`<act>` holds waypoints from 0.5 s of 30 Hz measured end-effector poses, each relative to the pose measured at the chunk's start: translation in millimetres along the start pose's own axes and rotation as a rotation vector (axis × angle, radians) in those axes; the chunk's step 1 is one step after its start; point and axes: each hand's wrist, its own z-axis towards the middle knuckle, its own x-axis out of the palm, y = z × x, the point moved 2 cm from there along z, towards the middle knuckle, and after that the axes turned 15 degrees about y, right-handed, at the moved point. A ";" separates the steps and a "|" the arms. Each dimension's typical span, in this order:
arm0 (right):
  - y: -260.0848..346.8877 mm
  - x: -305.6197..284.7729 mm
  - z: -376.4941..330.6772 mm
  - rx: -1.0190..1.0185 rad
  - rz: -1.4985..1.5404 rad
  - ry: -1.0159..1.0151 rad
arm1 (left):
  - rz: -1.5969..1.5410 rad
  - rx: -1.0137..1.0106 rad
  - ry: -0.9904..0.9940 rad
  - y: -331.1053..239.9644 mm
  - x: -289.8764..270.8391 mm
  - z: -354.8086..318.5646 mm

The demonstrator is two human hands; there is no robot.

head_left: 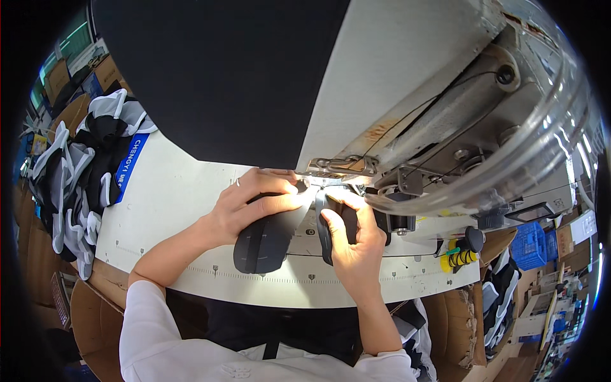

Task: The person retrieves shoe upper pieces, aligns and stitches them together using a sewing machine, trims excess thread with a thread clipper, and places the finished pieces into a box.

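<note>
Our left hand (254,207) flat, fingers together, on dark fabric piece (262,240), long axis toward sewing machine (414,114), right hand (353,239) pinching its edge

left hand (254,204) flat, fingers spread | right hand (353,245) pinching

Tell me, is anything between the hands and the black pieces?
No. The left hand lies flat on one black piece, and the right hand grips the other beside the sewing machine. Nothing visible sits between.
</note>
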 end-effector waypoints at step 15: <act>7.7 17.8 -1.8 0.113 0.037 -0.029 | 0.225 0.038 -0.022 -10.6 -4.4 6.8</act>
